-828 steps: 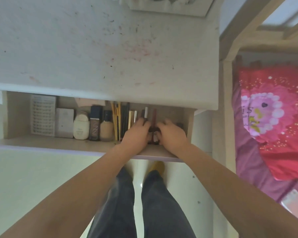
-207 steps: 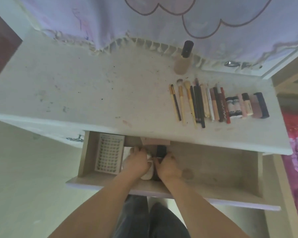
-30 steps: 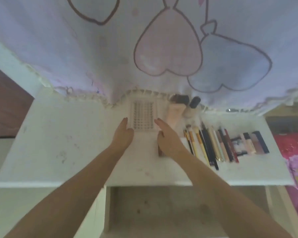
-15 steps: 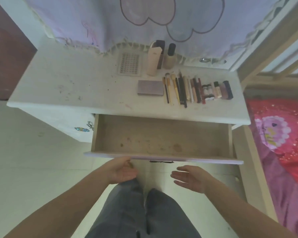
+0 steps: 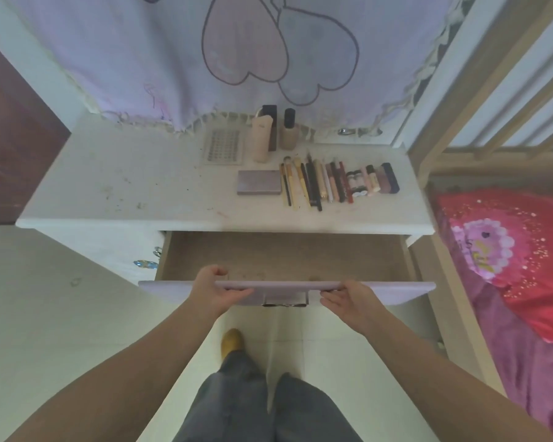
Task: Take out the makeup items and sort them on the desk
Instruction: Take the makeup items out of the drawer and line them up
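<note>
I have both hands on the drawer (image 5: 288, 288) front, which runs crosswise in front of me, its long edge parallel to the worktop (image 5: 141, 186) edge; my left hand (image 5: 219, 290) grips the top lip left of centre, fingers curled over into the drawer and thumb along the face; my right hand (image 5: 348, 298) holds the lip right of centre, fingers pointing inward along the face, thumb on top; the metal handle (image 5: 286, 301) sits between them, untouched; both hands are equally near, so I judge the push goes straight away from me, under the worktop; the makeup is already out, lying beyond the drawer on the worktop: a lash tray (image 5: 223, 146), a tube (image 5: 261, 138) and a bottle (image 5: 289, 130) upright at the back, a palette (image 5: 259, 187) flat, then brushes (image 5: 296, 183) and lipsticks (image 5: 371, 183) in a row, long axes pointing away from me; the drawer floor I can see holds nothing, but the strip under the front lip and the part beneath the worktop are hidden; labels are too blurred to read
</note>
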Available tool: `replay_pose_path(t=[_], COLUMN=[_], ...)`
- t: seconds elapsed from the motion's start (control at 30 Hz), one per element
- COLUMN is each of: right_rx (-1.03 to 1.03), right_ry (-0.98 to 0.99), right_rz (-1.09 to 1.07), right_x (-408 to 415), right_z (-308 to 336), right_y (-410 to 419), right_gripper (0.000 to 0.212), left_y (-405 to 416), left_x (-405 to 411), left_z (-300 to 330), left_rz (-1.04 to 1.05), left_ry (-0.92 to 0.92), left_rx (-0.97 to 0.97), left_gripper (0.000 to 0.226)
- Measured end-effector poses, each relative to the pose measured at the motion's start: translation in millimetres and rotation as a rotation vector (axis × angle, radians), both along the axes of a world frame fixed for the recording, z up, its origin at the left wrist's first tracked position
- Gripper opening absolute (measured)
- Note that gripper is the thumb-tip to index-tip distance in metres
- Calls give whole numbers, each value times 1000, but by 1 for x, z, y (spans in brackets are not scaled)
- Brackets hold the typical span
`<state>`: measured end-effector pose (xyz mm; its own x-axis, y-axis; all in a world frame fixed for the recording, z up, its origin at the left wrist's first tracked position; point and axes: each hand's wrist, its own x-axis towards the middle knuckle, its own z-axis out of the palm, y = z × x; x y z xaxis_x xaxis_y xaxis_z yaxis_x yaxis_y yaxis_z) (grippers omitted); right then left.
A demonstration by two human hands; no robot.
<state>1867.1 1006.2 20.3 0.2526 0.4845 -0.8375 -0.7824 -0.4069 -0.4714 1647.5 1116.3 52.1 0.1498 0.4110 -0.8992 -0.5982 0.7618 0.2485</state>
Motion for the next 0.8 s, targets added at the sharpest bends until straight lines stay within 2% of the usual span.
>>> replay_pose_path(t=[0.07,0.17,0.27,0.4,0.43,0.53,0.6,0.73,0.8], right_rx=[2,3,17,15,8,9,22,34,-2], right_ry=[-22,-22,-17,-22,-22,4,28,-29,-132], right_rz=[1,-12,-37,-75,-76,-58,-36,48,204], right_x=[2,9,18,31,34,39,40,38,40], right_z=[2,0,1,-2,-2,0,0,-3,1], right_y=[6,22,43,74,80,96,102,98,89], right_gripper=[18,17,16,42,43,24,19,21,14], left_y=[8,23,39,67,75,96,107,119,115], left_x=[3,9,19,27,29,34,34,31,29], left_z=[1,-2,3,-6,-7,-8,-12,-17,-17], left_rz=[-40,33,25,48,50,20,-25,-120,-280], left_ry=[15,-59,-47,-76,-81,-75,-64,-39,14], left_rx=[15,8,46,27,19,13,34,56,47], left_gripper=[66,68,59,36,37,68,76,70,53])
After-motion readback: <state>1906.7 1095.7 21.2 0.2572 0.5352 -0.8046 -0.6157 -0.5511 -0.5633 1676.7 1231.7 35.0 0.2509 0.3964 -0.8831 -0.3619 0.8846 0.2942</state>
